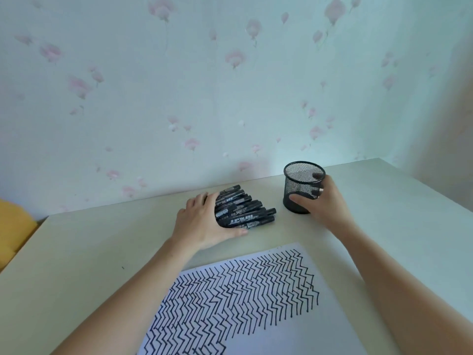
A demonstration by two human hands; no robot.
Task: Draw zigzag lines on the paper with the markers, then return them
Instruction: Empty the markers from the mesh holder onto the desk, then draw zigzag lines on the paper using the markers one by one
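Observation:
Several black markers (245, 210) lie in a pile on the beige desk (102, 252), caps pointing right. My left hand (204, 221) curves around the pile's left end, fingers over the top and thumb under the front marker. A black mesh pen cup (303, 187) stands upright to the right of the pile and looks empty. My right hand (325, 201) grips the cup from its right side, thumb on the front wall, fingers wrapped behind. A white paper (281, 329) covered with black zigzag lines lies near me, between my forearms.
The desk's far edge meets a pale floral wallpapered wall (230, 85). A yellow object (12, 234) sits beyond the desk's left edge. Bare desk surface stretches to the left of the paper and to the right of the cup.

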